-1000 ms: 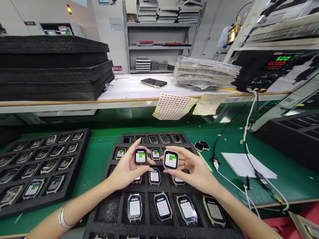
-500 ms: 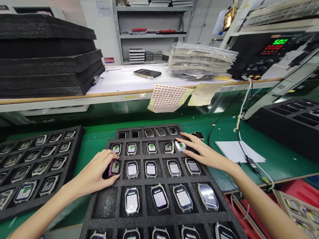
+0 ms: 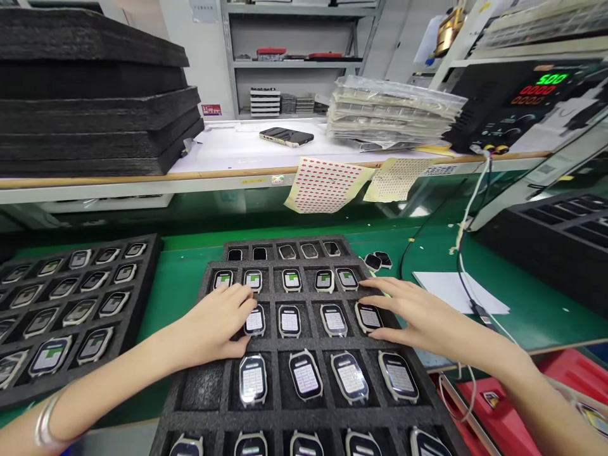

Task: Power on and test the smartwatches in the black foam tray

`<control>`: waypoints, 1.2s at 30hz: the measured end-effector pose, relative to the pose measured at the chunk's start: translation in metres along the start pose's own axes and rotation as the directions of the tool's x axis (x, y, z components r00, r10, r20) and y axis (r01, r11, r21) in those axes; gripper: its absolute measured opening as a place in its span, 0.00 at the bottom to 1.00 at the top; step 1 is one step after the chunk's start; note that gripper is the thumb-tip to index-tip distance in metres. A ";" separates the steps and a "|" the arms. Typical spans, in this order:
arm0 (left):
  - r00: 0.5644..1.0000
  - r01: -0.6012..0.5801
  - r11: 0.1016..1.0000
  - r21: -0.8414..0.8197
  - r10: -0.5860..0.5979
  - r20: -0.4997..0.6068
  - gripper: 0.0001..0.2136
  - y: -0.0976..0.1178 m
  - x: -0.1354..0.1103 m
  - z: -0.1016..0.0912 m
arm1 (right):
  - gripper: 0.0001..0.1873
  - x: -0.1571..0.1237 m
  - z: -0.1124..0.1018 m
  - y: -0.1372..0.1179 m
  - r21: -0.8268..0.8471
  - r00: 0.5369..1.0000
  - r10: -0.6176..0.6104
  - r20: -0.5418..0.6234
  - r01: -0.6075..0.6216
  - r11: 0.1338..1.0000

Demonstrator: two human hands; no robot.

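Note:
A black foam tray (image 3: 280,345) in front of me holds several smartwatches with lit screens in rows. My left hand (image 3: 216,323) lies over the left end of the second row, its fingertips touching a watch (image 3: 255,321) there; it covers the leftmost slot. My right hand (image 3: 422,316) hovers at the right end of the same row, fingers spread, with index finger and thumb on either side of a watch (image 3: 368,316) that sits in its slot. Neither hand holds anything. A bracelet is on my left wrist.
A second foam tray (image 3: 142,297) of watches lies to the left on the green mat. Two loose watches (image 3: 377,259), white paper (image 3: 456,291) and cables (image 3: 463,234) lie to the right. Stacked foam (image 3: 95,95), a phone (image 3: 286,135), sticker sheets (image 3: 325,183) and a power supply (image 3: 522,101) are on the shelf behind.
A second ago each hand held a watch up; half a second ago both were setting them into the tray. Now both hands are empty and have moved to second-row watches.

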State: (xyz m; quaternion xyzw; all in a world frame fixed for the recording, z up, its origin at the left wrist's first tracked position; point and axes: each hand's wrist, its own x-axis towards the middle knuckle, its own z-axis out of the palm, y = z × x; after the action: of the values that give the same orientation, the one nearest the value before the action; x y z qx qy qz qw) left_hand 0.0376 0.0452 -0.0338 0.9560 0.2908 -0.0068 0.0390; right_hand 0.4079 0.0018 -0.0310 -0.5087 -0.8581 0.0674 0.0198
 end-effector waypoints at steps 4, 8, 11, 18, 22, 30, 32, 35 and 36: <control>0.997 -0.048 0.989 0.137 0.040 0.063 0.13 0.006 0.019 -0.003 | 0.17 0.009 0.001 -0.009 -0.136 0.999 -0.038 -0.027 0.034 0.990; 1.000 -0.001 0.995 0.097 -0.002 0.030 0.12 0.009 0.025 -0.001 | 0.17 0.009 0.005 -0.008 -0.020 0.999 -0.030 -0.032 0.029 0.999; 0.999 0.033 0.998 0.048 -0.033 0.008 0.12 0.009 0.023 0.002 | 0.19 0.006 0.001 -0.001 0.225 1.000 -0.018 0.015 0.015 0.974; 0.983 0.097 0.589 -0.802 -0.182 -0.015 0.13 -0.006 0.008 0.002 | 0.23 0.007 -0.012 -0.012 0.891 0.995 0.077 -0.063 0.021 0.454; 0.981 -0.050 -0.081 -0.995 -0.192 -0.034 0.17 -0.002 0.013 -0.010 | 0.26 0.029 -0.014 -0.044 0.980 0.961 0.231 -0.152 0.116 0.164; 0.935 -0.228 -0.431 -0.873 -0.347 -0.073 0.20 0.015 0.042 -0.014 | 0.26 0.076 -0.007 -0.084 0.975 0.953 0.208 -0.221 0.209 0.079; 0.926 -0.191 -0.500 -0.845 -0.376 0.013 0.20 0.014 0.045 -0.005 | 0.26 0.079 0.002 -0.082 0.989 0.967 0.205 -0.149 0.141 0.052; 0.916 -0.162 -0.563 -0.811 -0.392 0.089 0.19 0.012 0.048 0.007 | 0.26 0.079 0.017 -0.077 0.997 0.970 0.233 -0.069 0.061 0.042; 0.920 -0.161 -0.574 -0.803 -0.383 0.089 0.19 0.012 0.048 0.010 | 0.27 0.079 0.020 -0.076 0.998 0.970 0.236 -0.057 0.048 0.042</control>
State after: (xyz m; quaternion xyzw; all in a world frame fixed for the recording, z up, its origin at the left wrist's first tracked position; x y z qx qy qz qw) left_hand 0.0843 0.0613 -0.0449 0.3454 0.2602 0.3953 0.8104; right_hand 0.3014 0.0331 -0.0432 -0.4132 -0.5310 0.5883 0.4486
